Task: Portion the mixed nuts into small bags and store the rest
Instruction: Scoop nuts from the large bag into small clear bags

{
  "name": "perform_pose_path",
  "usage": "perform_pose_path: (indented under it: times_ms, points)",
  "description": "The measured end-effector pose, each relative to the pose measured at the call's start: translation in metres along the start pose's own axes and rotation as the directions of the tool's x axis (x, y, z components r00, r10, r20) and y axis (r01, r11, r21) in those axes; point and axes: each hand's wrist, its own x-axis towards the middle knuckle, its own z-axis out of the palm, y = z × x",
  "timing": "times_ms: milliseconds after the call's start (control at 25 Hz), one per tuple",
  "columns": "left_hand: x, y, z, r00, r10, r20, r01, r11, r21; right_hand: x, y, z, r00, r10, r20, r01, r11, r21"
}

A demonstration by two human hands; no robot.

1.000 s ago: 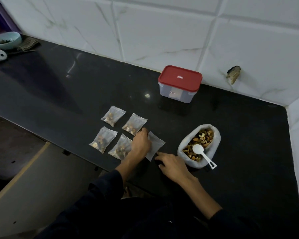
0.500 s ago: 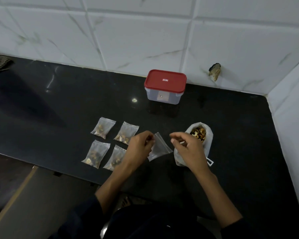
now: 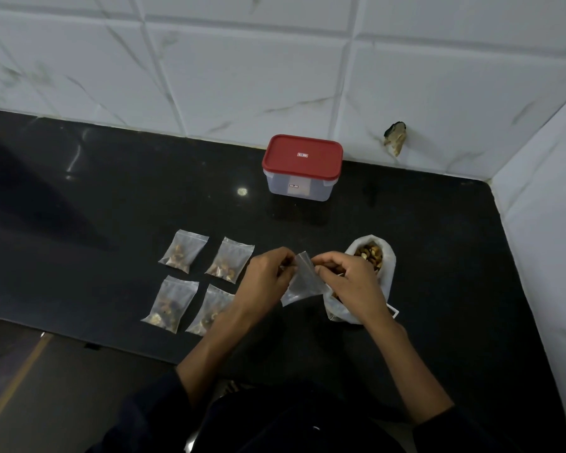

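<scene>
Fifth small bag [image 3: 303, 282], empty, is pinched at its mouth by left hand [image 3: 267, 279] and right hand [image 3: 352, 282]; opening in hand, a scoop of mixed nuts [image 3: 370, 253] required next.

Four small clear plastic bags holding nuts [image 3: 183, 251], one empty clear plastic bag [image 3: 303, 282], one white sack of mixed nuts [image 3: 378, 266], one red-lidded plastic container [image 3: 302, 168], two hands [image 3: 265, 279].

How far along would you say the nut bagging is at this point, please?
Done: four filled bags lie on the counter. In hand: the left hand and right hand pinch an empty bag. Left: nuts in the big bag; the red-lidded box is shut.
</scene>
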Motion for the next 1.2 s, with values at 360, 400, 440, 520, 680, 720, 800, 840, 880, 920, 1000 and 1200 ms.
perform_pose_path:
  times_ms: [360, 400, 440, 520, 680, 720, 800, 840, 880, 920, 1000, 1200]
  points:
    - [0.019, 0.005, 0.001, 0.997, -0.016, 0.071, 0.020, 0.998, -0.053, 0.014, 0.014, -0.009, 0.996, 0.085, 0.020, -0.086, 0.993, 0.076]
    - [0.021, 0.007, 0.002, 0.997, -0.032, 0.071, 0.036, 0.998, -0.053, 0.016, 0.016, -0.009, 0.996, 0.091, 0.017, -0.092, 0.993, 0.077]
    - [0.022, 0.008, 0.003, 0.998, -0.050, 0.041, 0.052, 0.998, -0.037, 0.016, 0.017, -0.009, 0.995, 0.096, -0.001, -0.095, 0.993, 0.076]
    - [0.022, 0.014, 0.005, 0.995, -0.082, -0.059, 0.081, 0.997, -0.018, 0.016, 0.018, -0.007, 0.992, 0.093, -0.080, -0.087, 0.994, 0.072]
    - [0.019, 0.027, 0.011, 0.993, -0.111, 0.047, 0.119, 0.959, -0.256, 0.010, 0.012, -0.003, 0.991, 0.048, -0.123, -0.036, 0.994, 0.102]
    - [0.018, 0.027, 0.013, 0.988, -0.123, 0.090, 0.145, 0.941, -0.306, 0.008, 0.010, -0.001, 0.993, 0.037, -0.111, -0.026, 0.994, 0.104]
    - [0.017, 0.028, 0.014, 0.983, -0.136, 0.120, 0.170, 0.923, -0.346, 0.006, 0.009, 0.001, 0.994, 0.028, -0.106, -0.018, 0.995, 0.094]
    - [0.017, 0.027, 0.013, 0.982, -0.138, 0.129, 0.175, 0.923, -0.344, 0.005, 0.009, 0.002, 0.993, 0.028, -0.112, -0.018, 0.996, 0.089]
    - [0.017, 0.027, 0.013, 0.980, -0.138, 0.141, 0.179, 0.925, -0.336, 0.005, 0.009, 0.003, 0.992, 0.025, -0.123, -0.015, 0.996, 0.083]
    - [0.018, 0.028, 0.012, 0.979, -0.136, 0.154, 0.181, 0.927, -0.328, 0.005, 0.010, 0.004, 0.990, 0.018, -0.142, -0.009, 0.998, 0.069]
    - [0.020, 0.028, 0.010, 0.973, -0.134, 0.190, 0.189, 0.932, -0.311, 0.005, 0.013, 0.005, 0.983, -0.007, -0.183, 0.008, 1.000, 0.006]
    - [0.023, 0.029, 0.010, 0.952, -0.133, 0.275, 0.202, 0.950, -0.239, 0.002, 0.019, 0.013, 0.969, -0.088, -0.230, 0.037, 0.976, -0.215]
